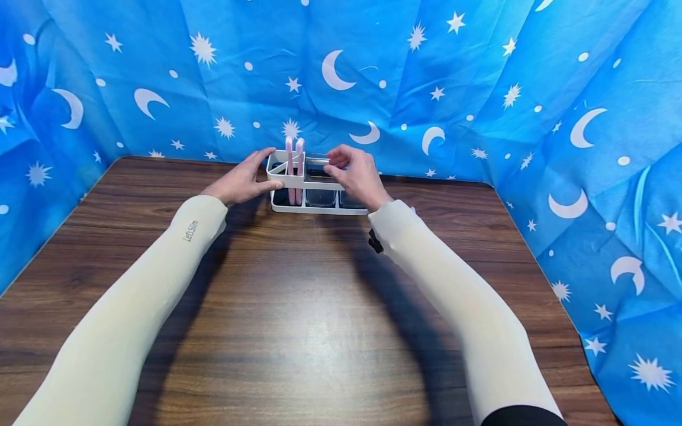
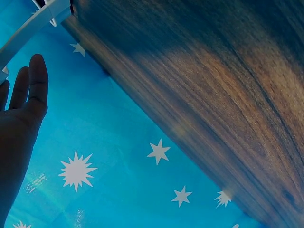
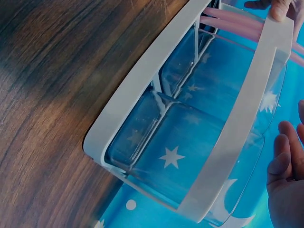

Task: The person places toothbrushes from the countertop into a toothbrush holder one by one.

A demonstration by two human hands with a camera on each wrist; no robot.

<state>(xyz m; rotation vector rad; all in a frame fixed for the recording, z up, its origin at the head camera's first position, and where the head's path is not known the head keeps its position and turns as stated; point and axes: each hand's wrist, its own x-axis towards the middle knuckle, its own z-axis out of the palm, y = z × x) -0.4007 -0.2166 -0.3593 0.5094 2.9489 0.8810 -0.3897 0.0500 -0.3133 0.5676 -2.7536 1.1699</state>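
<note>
A white two-tier rack stands near the table's back edge. Two slim pink sticks, much like toothbrushes, stand upright in its left slot. Clear cups sit side by side in the other slots. My left hand grips the rack's left end, thumb on the front rail and fingers at the back; in the right wrist view its thumb presses the upper rail. Over the cups at the right end is my right hand, its fingers loosely bent with nothing between them. That hand partly hides the right cup.
The rack stands on a dark wood-grain table. A blue cloth with white moons and stars hangs close behind it and along both sides. A small black piece shows under the right sleeve.
</note>
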